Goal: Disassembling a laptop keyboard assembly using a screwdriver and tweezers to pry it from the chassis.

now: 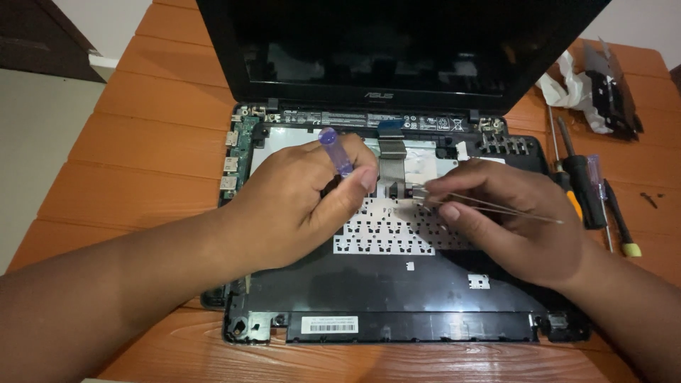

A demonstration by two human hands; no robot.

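An opened black laptop (397, 291) lies on the wooden table, its screen (397, 42) upright at the back and the inner metal keyboard plate (386, 234) exposed. My left hand (298, 198) is shut on a small screwdriver with a clear purple handle (333, 147), tip pointing down near a flat grey ribbon cable (392, 162). My right hand (507, 216) pinches thin metal tweezers (489, 206), whose tips reach the ribbon's connector at the middle of the plate.
Right of the laptop lie several screwdrivers (583, 190), one with a yellow tip (630, 248). A black removed part with white wrapping (603, 89) sits at the back right. Small screws (649, 198) lie near the right edge. The table's left edge drops to the floor (35, 135).
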